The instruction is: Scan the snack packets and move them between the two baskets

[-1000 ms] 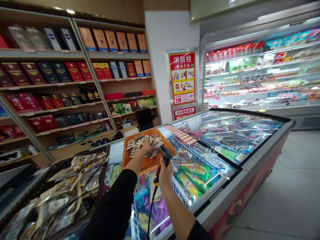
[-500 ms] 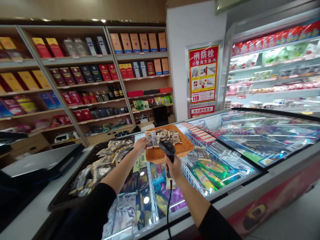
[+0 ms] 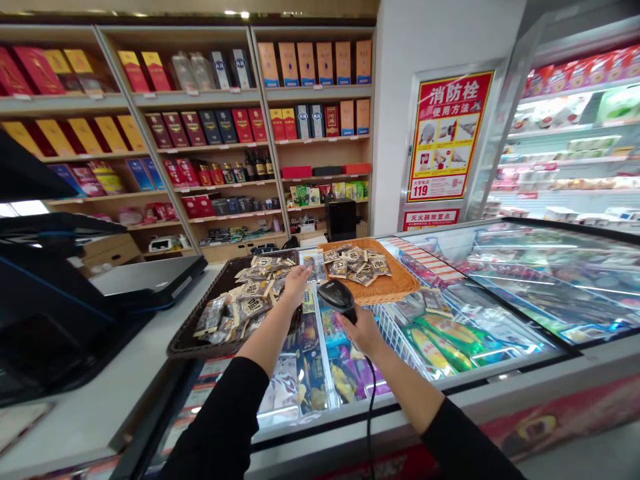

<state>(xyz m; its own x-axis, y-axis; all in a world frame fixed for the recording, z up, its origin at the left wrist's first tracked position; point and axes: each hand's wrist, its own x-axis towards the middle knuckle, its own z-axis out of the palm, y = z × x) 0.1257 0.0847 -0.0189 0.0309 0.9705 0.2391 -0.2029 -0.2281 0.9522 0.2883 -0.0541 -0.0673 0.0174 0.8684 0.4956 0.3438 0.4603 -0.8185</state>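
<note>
My left hand (image 3: 296,285) pinches a small clear-and-dark snack packet (image 3: 313,264) in the gap between two baskets. My fingers partly cover it. In my right hand (image 3: 364,328) is a black barcode scanner (image 3: 336,293), its head pointing toward the packet and its cord hanging down over the freezer edge. To the left, a dark brown wicker basket (image 3: 186,341) holds a heap of similar packets (image 3: 251,305). The orange wicker basket (image 3: 400,279), just beyond the scanner, holds several packets (image 3: 356,264) in a loose pile.
Both baskets rest on a glass-topped freezer (image 3: 505,267) full of bagged goods. At left are a grey counter (image 3: 95,413), a flat scale plate (image 3: 150,277) and a black machine (image 3: 45,313). Shelves of boxes (image 3: 220,127) line the back; a lit cooler (image 3: 575,147) stands at right.
My view has turned left. My left hand with the packet has come off the orange basket's edge into the gap between the baskets. The scanner stays in my right hand, nearer the front.
</note>
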